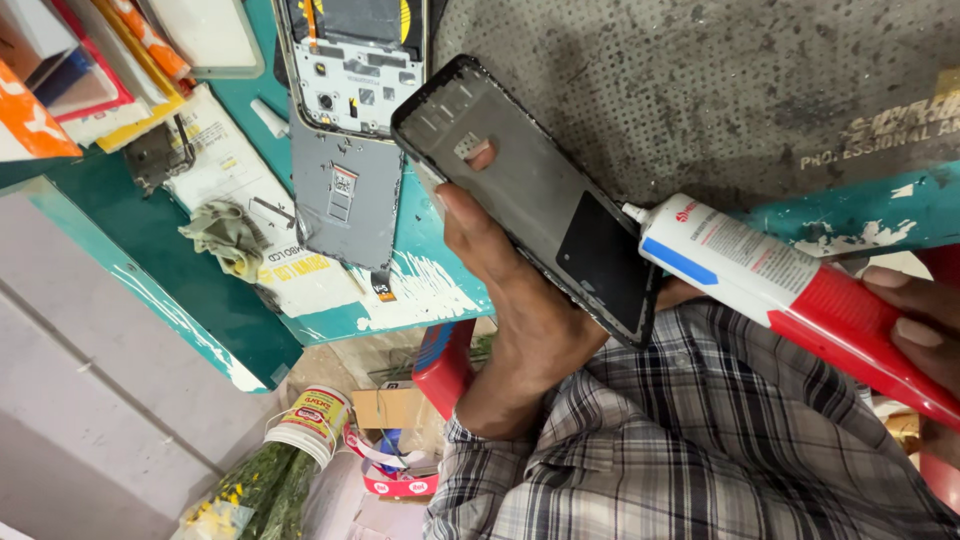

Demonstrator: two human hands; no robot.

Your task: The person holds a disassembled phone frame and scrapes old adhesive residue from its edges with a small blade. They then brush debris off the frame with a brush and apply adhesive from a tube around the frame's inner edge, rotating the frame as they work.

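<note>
**Glue tube nozzle at edge of phone back cover**

Left hand (520, 300) is wrapped around a dark phone back cover (530, 190), fingers behind it, thumb along the near long edge. One fingertip shows through the camera cutout near the top. Cover is held tilted, inner face toward the camera, above the edge of the teal workbench (240, 330).

Right hand (915, 325) is closed on the red end of a white, blue and red glue tube (790, 290). Only part of the hand is in frame at the right edge. The tube lies at a slant, nozzle pointing up-left. Nozzle tip touches or sits right at the cover's right long edge, next to a black square patch on the inner face; can't tell if glue is coming out.

On the bench above the cover: an opened phone (350, 60) with its circuit board exposed, and a grey metal plate (345, 195) just below it. A crumpled cloth (228, 235) lies left of the plate on a printed paper sheet. A dark perforated mat (700, 90) covers the bench top right.

Plaid shirt sleeve (680, 440) fills the lower right. A white jar (312, 420) is on the floor below the bench.
</note>
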